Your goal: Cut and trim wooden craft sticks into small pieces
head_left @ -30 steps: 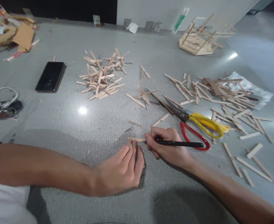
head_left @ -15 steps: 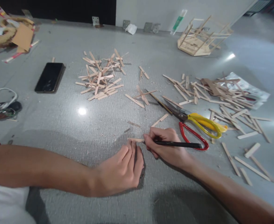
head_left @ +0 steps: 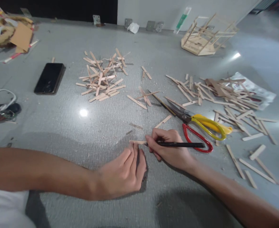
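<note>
On the bench [head_left: 65, 126], the left hand [head_left: 124, 172] has its fingers bent close together, their tips pressing a small stick [head_left: 138, 142] flat, while the right hand's [head_left: 169, 147] fingers are closed round a black pen [head_left: 179, 144], its tip at the stick's right end, near the scissors [head_left: 189, 118].

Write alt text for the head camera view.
The right hand holds a black pen to a small wooden stick steadied by the fingertips of the left hand. Open scissors, scattered sticks, a phone and a stick frame lie around them.
</note>
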A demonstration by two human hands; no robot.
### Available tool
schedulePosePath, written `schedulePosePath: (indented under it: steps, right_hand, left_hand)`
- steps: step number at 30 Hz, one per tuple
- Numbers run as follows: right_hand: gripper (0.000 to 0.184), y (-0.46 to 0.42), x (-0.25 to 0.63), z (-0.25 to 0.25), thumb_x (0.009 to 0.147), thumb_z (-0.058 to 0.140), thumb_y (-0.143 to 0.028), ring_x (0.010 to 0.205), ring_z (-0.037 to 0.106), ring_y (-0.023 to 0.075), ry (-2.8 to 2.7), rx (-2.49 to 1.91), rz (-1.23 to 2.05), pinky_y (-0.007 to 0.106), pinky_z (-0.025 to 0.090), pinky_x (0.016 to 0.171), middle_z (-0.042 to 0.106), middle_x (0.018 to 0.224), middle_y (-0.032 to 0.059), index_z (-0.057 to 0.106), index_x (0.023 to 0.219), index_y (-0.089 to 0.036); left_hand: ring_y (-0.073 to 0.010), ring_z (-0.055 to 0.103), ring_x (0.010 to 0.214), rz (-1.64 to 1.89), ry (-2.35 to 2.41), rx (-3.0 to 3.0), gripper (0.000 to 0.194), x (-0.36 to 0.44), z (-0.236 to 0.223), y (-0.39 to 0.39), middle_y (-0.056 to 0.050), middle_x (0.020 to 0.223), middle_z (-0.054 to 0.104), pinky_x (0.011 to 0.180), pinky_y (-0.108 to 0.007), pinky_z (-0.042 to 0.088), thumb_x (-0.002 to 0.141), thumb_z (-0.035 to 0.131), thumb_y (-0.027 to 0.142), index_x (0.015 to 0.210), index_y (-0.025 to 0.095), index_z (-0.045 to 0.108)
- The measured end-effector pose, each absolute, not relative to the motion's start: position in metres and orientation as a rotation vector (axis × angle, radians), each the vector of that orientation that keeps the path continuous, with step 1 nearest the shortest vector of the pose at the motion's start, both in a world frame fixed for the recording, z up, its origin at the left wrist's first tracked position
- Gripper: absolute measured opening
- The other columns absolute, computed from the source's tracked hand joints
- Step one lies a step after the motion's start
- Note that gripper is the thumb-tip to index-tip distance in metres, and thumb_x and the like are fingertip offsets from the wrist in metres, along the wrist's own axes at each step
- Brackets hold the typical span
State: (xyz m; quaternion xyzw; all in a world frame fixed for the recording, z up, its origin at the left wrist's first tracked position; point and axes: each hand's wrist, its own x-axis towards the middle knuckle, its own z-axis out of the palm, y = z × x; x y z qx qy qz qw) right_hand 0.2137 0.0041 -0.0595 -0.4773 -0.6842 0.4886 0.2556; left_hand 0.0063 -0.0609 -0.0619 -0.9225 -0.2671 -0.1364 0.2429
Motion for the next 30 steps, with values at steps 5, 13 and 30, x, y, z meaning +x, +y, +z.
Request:
schedulePosePath:
  steps: [5, 13, 30]
  right_hand:
    - [0.042, 0.0043, 0.2108, -0.0586, 0.094, 0.067, -0.040, 0.031, 0.045, 0.0067, -1.800, -1.297, 1.352, 0.020, 0.034, 0.034, 0.050, 0.041, -0.0066, 0.052, 0.061, -0.021]
    - [0.040, 0.0037, 0.2105, -0.0574, 0.095, 0.066, -0.036, 0.032, 0.043, 0.0060, -1.811, -1.293, 1.351, 0.020, 0.033, 0.036, 0.049, 0.042, -0.0073, 0.051, 0.062, -0.021]
    - [0.043, 0.0044, 0.2119, -0.0610, 0.096, 0.063, -0.031, 0.036, 0.038, 0.0059, -1.952, -1.243, 1.185, 0.021, 0.029, 0.039, 0.045, 0.041, -0.0073, 0.046, 0.058, -0.021]
  left_hand:
    - [-0.0310, 0.075, 0.104, -0.362, -0.720, -2.515, 0.045, 0.0067, -0.0595, -0.0603, -0.026, 0.110, 0.076, 0.092, -0.038, 0.055, 0.100, 0.061, 0.032, 0.119, -0.009, 0.066]
    - [-0.0296, 0.076, 0.103, -0.367, -0.715, -2.498, 0.045, 0.0064, -0.0584, -0.0588, -0.025, 0.109, 0.076, 0.091, -0.037, 0.056, 0.100, 0.061, 0.033, 0.119, -0.008, 0.067]
    - [-0.0291, 0.076, 0.101, -0.377, -0.723, -2.505, 0.042, 0.0072, -0.0599, -0.0586, -0.025, 0.108, 0.076, 0.088, -0.035, 0.055, 0.099, 0.059, 0.029, 0.118, -0.008, 0.067]
